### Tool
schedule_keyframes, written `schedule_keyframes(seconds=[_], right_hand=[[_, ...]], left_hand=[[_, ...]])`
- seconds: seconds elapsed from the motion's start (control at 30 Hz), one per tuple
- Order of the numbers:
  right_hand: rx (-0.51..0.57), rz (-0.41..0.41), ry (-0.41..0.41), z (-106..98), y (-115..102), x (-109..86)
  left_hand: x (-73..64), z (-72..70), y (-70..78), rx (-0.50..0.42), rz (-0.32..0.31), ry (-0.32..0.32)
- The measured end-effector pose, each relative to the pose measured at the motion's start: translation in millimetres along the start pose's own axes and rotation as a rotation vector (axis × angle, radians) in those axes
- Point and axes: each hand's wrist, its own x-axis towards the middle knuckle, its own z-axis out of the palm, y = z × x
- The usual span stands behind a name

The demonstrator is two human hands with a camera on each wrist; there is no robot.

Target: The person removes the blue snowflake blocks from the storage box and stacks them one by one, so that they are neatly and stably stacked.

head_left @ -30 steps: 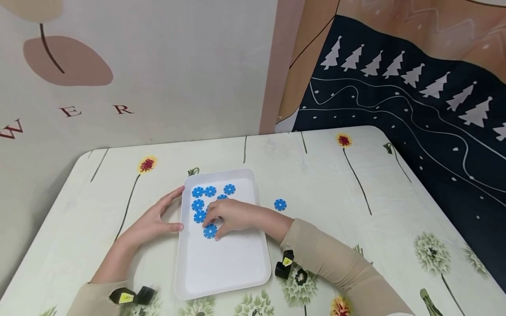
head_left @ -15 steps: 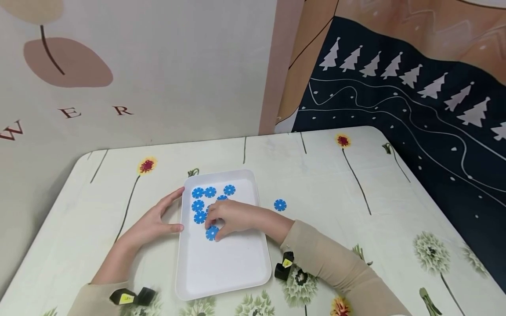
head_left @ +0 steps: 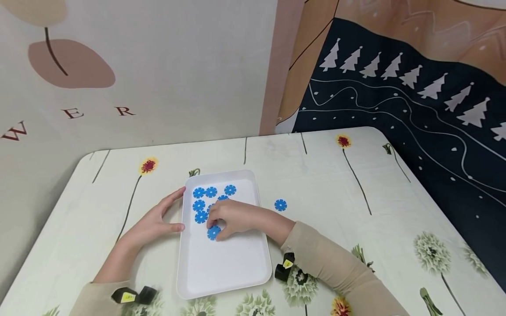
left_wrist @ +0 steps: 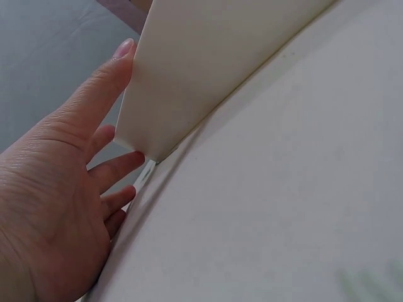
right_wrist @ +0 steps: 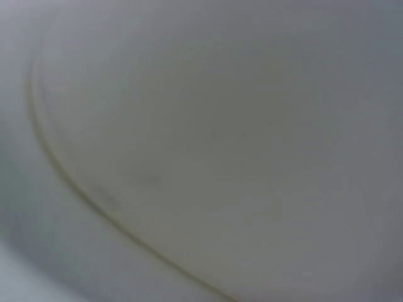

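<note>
A white tray [head_left: 225, 272] lies lengthwise on the table. My left hand [head_left: 152, 224] rests against its left side, thumb and fingers spread; in the left wrist view the thumb and fingertips of that hand [left_wrist: 69, 170] meet the tray's outer wall [left_wrist: 182, 69]. Over the tray, my right hand [head_left: 233, 218] pinches a blue snowflake disc [head_left: 213, 233] between thumb and curled fingers, low over the tray floor. Several more notched blue discs [head_left: 199, 205] lie in the far left part of the tray, some partly hidden by the right hand. The right wrist view shows only blurred pale tray surface [right_wrist: 220, 157].
One loose blue disc [head_left: 280, 205] lies on the floral tablecloth [head_left: 316, 175] to the right of the tray, beyond the right forearm. A wall [head_left: 189, 70] rises behind the table, and a dark hanging with tree prints [head_left: 367, 96] stands at the right.
The disc at my right fingertips has shifted slightly to the right, closer to the thumb, with the fingers drawing in a little. The left hand and the tray have stayed in place.
</note>
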Motion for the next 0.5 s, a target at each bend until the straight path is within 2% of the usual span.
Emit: schedule_keyframes(seconds=[0.5], right_hand=[[0.003,-0.06,0.129,-21.1,-6.5,-17.7]], left_hand=[[-1.4,-0.4,1.6,0.002,-0.016,0.003]])
